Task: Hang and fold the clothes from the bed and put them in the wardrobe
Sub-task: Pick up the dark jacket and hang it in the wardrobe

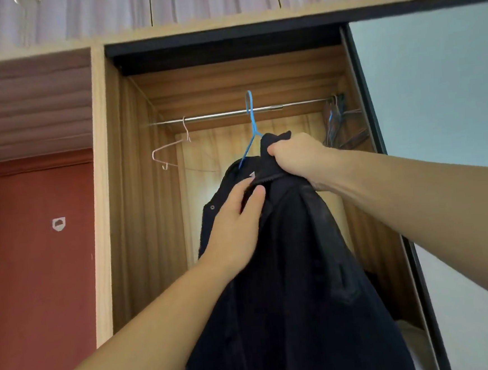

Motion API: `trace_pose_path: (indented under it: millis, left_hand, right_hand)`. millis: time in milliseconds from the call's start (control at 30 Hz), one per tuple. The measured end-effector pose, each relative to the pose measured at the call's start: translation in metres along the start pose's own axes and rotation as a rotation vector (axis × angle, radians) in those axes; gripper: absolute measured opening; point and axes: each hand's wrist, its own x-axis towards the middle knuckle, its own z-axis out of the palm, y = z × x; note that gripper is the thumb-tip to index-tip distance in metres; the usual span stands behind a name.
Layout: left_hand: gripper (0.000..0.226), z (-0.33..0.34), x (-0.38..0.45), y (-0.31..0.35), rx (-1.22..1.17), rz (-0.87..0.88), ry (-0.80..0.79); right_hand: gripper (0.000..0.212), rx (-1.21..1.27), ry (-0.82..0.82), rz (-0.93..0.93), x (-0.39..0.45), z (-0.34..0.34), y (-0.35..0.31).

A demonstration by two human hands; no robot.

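Wardrobe [112, 195] rail [217, 116] holds blue hanger [251, 120] bearing dark jacket [287, 269].

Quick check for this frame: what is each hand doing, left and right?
Left hand: fingers straight, resting on the dark jacket near the collar; open.
Right hand: fist gripping the jacket's collar beside the blue hanger.
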Motion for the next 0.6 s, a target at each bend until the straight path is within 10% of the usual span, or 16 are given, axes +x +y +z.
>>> trace_pose_path:
  millis: [400,600]
  left_hand:
    - [0.112,0.054,0.032,-0.033,0.325,0.056,-0.073]
    - [0.065,0.052,0.089,-0.088,0.218,-0.056,0.112]
  right_hand:
    - [0.022,-0.003,0.138,-0.031,0.086,0.023,-0.013]
    - [0.025,-0.148,0.234,-0.125,0.141,0.038,0.003]
